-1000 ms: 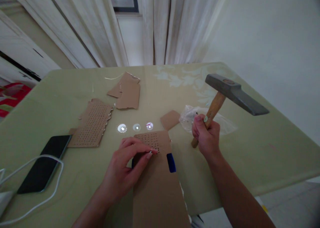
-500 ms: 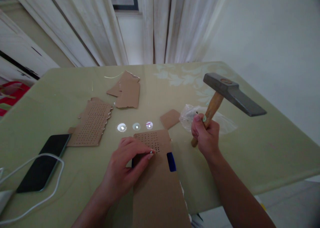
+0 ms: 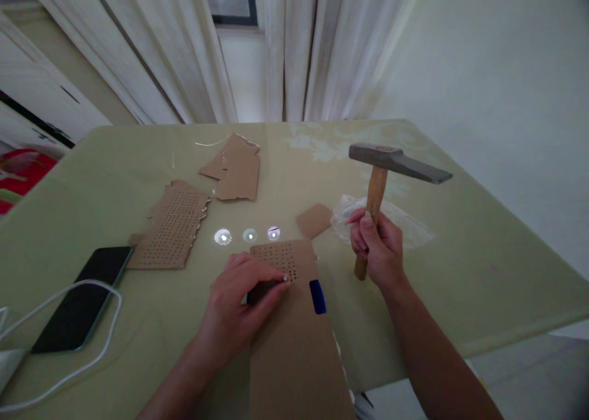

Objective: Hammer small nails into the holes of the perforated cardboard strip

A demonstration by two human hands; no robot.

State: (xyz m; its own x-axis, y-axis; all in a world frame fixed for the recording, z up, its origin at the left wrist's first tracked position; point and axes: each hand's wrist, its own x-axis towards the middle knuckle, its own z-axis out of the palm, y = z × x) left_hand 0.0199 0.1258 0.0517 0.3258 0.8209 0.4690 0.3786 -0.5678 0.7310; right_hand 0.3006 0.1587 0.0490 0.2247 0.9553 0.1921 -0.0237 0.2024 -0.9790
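Note:
My right hand (image 3: 377, 245) is wrapped round the wooden handle of a hammer (image 3: 376, 190), held up above the table with its grey steel head at the top. My left hand (image 3: 243, 303) rests on a long cardboard strip (image 3: 294, 358). Between its thumb and index finger it pinches a nail (image 3: 285, 279), of which only the small bright head shows. The nail stands beside rows of punched holes near the strip's far end. A piece of blue tape (image 3: 317, 296) crosses the strip's right edge.
Left of the strip lie a hole-punched cardboard piece (image 3: 172, 229) and a phone (image 3: 85, 300) with a white cable (image 3: 110, 340) over it. Cardboard scraps (image 3: 242, 174) lie farther back. A small cardboard square (image 3: 314, 220) and a clear plastic bag (image 3: 409, 226) are at right.
My right hand has turned the hammer, so its head is now farther left and more level. The left hand keeps its pinch at the holes, with only a slight shift.

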